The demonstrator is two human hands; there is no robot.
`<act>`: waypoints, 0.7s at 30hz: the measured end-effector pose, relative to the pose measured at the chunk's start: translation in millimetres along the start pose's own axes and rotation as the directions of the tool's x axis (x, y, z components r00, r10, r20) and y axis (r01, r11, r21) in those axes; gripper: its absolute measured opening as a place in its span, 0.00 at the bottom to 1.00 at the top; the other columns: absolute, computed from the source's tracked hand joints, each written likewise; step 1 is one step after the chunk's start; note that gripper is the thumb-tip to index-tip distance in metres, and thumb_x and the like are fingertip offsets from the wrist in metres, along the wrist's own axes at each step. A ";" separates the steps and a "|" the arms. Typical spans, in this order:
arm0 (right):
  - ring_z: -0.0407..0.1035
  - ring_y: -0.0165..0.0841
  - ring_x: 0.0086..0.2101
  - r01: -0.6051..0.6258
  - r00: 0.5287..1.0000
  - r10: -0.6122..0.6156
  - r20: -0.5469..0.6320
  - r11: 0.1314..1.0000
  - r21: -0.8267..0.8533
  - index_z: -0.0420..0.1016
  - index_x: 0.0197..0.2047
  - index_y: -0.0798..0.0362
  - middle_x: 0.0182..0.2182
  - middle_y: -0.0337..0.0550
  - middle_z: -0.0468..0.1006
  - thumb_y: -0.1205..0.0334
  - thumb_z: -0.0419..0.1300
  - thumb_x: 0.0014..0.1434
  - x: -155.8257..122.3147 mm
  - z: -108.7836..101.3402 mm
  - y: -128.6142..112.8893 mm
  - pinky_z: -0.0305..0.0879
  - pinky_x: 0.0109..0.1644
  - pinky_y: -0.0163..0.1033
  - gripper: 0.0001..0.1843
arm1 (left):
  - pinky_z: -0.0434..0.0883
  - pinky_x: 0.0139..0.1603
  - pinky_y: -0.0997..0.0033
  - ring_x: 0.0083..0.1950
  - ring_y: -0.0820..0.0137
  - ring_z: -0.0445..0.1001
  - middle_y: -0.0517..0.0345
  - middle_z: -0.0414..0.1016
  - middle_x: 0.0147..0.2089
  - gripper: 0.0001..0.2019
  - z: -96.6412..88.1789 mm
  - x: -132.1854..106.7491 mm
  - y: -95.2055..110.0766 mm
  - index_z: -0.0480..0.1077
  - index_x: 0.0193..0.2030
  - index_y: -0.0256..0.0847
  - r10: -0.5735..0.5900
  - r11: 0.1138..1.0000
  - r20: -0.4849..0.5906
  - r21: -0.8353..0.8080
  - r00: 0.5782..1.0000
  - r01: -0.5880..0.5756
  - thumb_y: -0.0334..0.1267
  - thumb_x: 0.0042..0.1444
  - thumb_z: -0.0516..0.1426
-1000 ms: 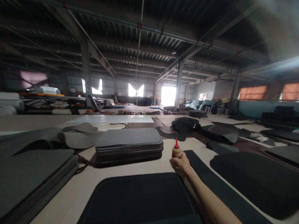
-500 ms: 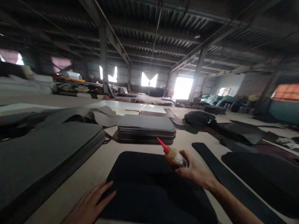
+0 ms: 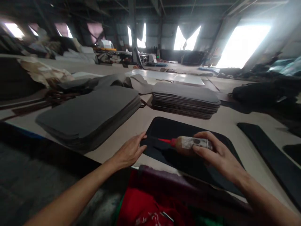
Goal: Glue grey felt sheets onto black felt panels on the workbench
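My right hand (image 3: 218, 157) grips a glue bottle (image 3: 190, 143) with a red pointed nozzle, held sideways so the tip points left over a black flat panel (image 3: 169, 128) on the table. My left hand (image 3: 130, 152) lies flat with fingers stretched out on the panel's left edge, near the nozzle tip. The panel has rounded corners and lies directly in front of me.
A stack of grey panels (image 3: 185, 100) sits behind the black panel, and a larger grey stack (image 3: 91, 114) lies at the left. A black strip (image 3: 270, 157) lies at the right. Red cloth (image 3: 150, 204) shows at the bottom edge. Loose grey sheets lie farther back.
My view has tipped down and closer to the table. My right hand swung the bottle from upright to lying sideways over the panel. My left hand came into view and settled on the panel's left edge.
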State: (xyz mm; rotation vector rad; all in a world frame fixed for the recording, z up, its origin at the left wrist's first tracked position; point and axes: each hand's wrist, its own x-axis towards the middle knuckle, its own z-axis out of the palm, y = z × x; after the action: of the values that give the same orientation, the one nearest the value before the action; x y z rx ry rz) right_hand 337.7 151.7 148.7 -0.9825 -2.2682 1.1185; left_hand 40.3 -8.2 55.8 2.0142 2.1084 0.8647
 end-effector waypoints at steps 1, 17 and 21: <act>0.69 0.35 0.31 0.031 1.000 -0.031 0.001 0.999 -0.031 0.71 0.49 0.50 0.32 0.38 0.74 0.45 0.61 0.57 2.8 5.7 -3.6 0.66 0.30 0.36 0.22 | 0.64 0.70 0.52 0.66 0.60 0.67 0.42 0.69 0.64 0.28 0.4 0.3 -0.6 0.50 0.71 0.36 0.005 1.000 -0.005 -0.007 1.000 -0.005 0.42 0.68 0.51; 0.69 0.35 0.39 0.355 0.933 -0.333 0.135 0.911 -0.207 0.73 0.46 0.50 0.40 0.40 0.74 0.57 0.61 0.59 41.5 60.9 -28.8 0.62 0.42 0.40 0.12 | 0.67 0.67 0.52 0.64 0.57 0.69 0.43 0.68 0.64 0.32 2.8 0.8 -0.4 0.53 0.69 0.38 -0.007 1.000 -0.018 0.018 1.000 0.008 0.43 0.63 0.60; 0.69 0.35 0.38 0.396 0.916 -0.354 0.191 0.875 -0.279 0.73 0.46 0.50 0.41 0.40 0.74 0.57 0.61 0.60 45.8 60.5 -35.9 0.61 0.42 0.40 0.12 | 0.66 0.68 0.52 0.64 0.57 0.69 0.43 0.68 0.64 0.32 3.1 1.1 0.0 0.54 0.69 0.37 -0.005 1.000 -0.013 0.023 1.000 0.005 0.43 0.63 0.59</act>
State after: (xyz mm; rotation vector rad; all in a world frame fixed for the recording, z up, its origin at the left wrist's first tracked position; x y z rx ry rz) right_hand 254.6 140.1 145.2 -0.5377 -2.6535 0.6884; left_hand 41.5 -6.2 53.6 2.0188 2.1395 0.8587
